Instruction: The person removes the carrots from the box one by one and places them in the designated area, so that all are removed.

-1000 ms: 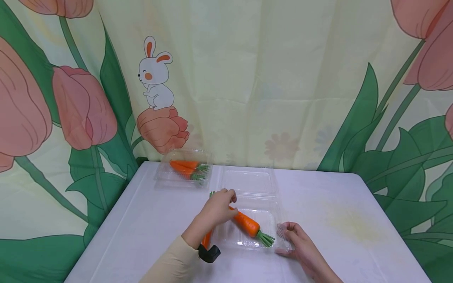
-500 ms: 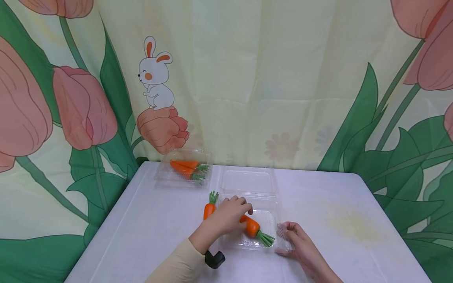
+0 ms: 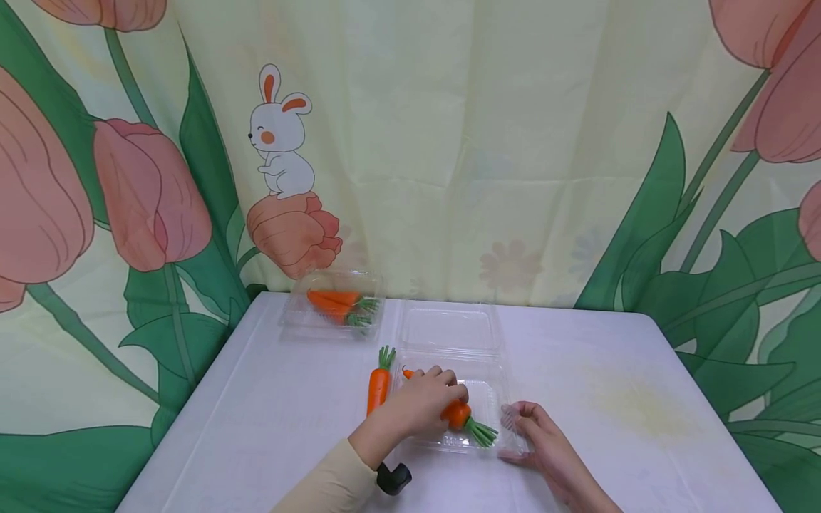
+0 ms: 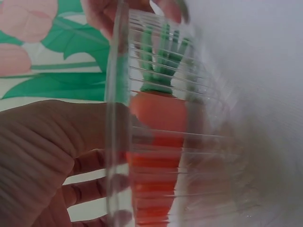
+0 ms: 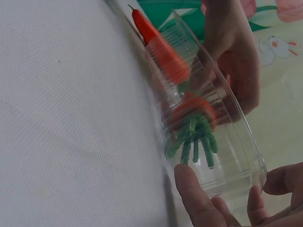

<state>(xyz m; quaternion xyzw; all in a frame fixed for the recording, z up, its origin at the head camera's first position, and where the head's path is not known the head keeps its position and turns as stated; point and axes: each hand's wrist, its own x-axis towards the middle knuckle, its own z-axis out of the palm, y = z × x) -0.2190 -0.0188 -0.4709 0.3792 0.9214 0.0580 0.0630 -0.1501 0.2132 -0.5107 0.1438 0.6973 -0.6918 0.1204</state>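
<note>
A carrot [image 3: 457, 415] with green stems lies slantwise in the lower half of an open clear plastic box [image 3: 474, 370]. Over its middle, my left hand [image 3: 423, 402] reaches down with bent fingers around it; the left wrist view shows thumb and fingers at the carrot [image 4: 158, 113] behind the clear wall. My right hand [image 3: 545, 445] pinches the box's right edge between thumb and fingers. A second carrot [image 3: 379, 388] lies on the table left of the box, partly hidden by my left arm.
At the table's back left stands a closed clear box [image 3: 288, 324] with carrots [image 3: 336, 305] inside. The open box's lid [image 3: 449, 328] lies back towards the printed curtain [image 3: 513, 178]. White cloth covers the table [image 3: 577, 370].
My left hand has moved right and slightly down along the carrot in the box, uncovering its thin tip and the carrot beside the box. My right hand has stayed in place.
</note>
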